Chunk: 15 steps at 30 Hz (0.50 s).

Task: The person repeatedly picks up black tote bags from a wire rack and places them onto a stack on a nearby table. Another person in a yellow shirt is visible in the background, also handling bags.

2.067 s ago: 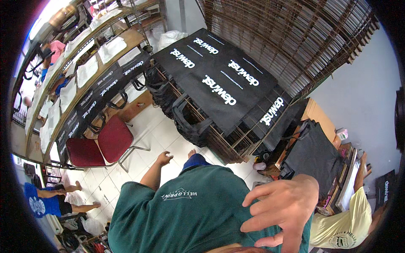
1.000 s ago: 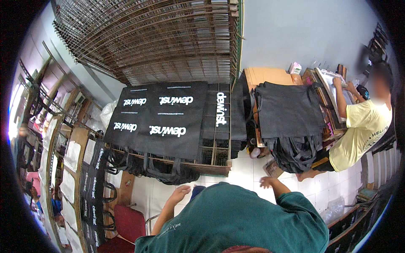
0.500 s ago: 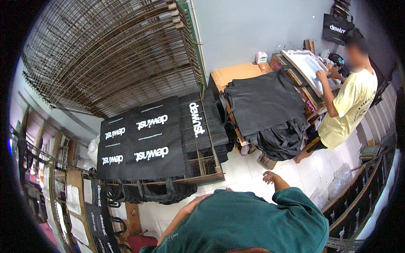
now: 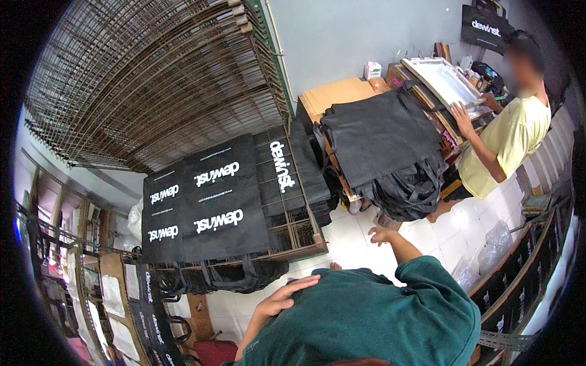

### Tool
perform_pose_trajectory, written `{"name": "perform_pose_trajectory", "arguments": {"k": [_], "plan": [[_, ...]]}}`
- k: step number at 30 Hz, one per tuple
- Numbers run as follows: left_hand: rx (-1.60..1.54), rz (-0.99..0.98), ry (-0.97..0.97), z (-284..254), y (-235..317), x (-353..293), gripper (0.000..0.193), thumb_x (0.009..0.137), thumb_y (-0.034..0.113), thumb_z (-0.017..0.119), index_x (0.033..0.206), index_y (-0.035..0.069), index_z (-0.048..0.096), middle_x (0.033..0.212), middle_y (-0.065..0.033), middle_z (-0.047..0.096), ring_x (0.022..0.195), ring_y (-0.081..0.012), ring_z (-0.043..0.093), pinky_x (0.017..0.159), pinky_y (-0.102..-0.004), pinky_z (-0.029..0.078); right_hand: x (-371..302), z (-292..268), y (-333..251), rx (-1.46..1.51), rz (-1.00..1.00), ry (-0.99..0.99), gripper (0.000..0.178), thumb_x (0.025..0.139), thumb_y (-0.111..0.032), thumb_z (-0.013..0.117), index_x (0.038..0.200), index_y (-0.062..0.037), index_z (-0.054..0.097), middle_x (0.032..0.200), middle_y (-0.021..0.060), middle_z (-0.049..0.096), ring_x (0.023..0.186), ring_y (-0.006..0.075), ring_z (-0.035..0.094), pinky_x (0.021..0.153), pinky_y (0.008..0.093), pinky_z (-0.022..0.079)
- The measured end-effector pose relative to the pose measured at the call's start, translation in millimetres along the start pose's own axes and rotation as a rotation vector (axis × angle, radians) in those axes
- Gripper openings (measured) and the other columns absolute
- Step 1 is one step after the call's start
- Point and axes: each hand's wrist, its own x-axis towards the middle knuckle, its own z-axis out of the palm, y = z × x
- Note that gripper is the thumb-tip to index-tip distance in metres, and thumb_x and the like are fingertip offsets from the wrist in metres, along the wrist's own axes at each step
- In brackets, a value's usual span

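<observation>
My left hand (image 4: 285, 299) lies with straight fingers against the front of my green shirt (image 4: 366, 314), holding nothing. My right hand (image 4: 384, 235) hangs in the air over the white floor, its fingers apart and nothing in them. Nearest to the left hand is a wire drying rack (image 4: 317, 244), on which black bags (image 4: 241, 247) with white print lie flat. Ahead of the right hand, a stack of plain black bags (image 4: 381, 140) rests on a table, handles drooping over its near edge.
Raised wire shelves (image 4: 165, 79) tilt above the rack. At the right a co-worker in a yellow shirt (image 4: 513, 143) has both hands at a white-framed printing screen (image 4: 442, 85). Cardboard (image 4: 332, 97) lies behind the bag stack. Clear plastic (image 4: 491, 244) and more racks stand at the right.
My left hand has come up and shows more fully. My right hand has risen slightly. The co-worker's near hand has opened against the screen frame, and the whole view has shifted a little.
</observation>
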Motion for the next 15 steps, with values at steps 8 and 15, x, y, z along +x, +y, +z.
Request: {"name": "perform_pose_trajectory", "arguments": {"k": [8, 15], "plan": [[0.019, 0.025, -0.038, 9.9, 7.2, 0.0, 0.083, 0.078, 0.069, 0.037, 0.134, 0.007, 0.040, 0.143, -0.0143, 0.029, 0.135, -0.0316, 0.017, 0.109, -0.0509, 0.005, -1.9, 12.2, -81.1, 0.048, -0.375, -0.140, 0.053, 0.072, -0.010, 0.061, 0.123, -0.0076, 0.047, 0.102, 0.0155, 0.058, 0.069, 0.0210, 0.062, 0.062, 0.0314, 0.051], [-0.047, 0.150, -0.038, 3.0, 9.4, -7.3, 0.085, 0.076, 0.065, 0.044, 0.130, 0.000, 0.042, 0.137, -0.0202, 0.036, 0.132, -0.0326, 0.025, 0.109, -0.0498, 0.010, -57.6, -37.3, -118.6, 0.581, -0.710, -0.047, 0.046, 0.074, -0.002, 0.057, 0.118, -0.0089, 0.049, 0.088, 0.0064, 0.060, 0.069, 0.0150, 0.059, 0.059, 0.0276, 0.049]]}}
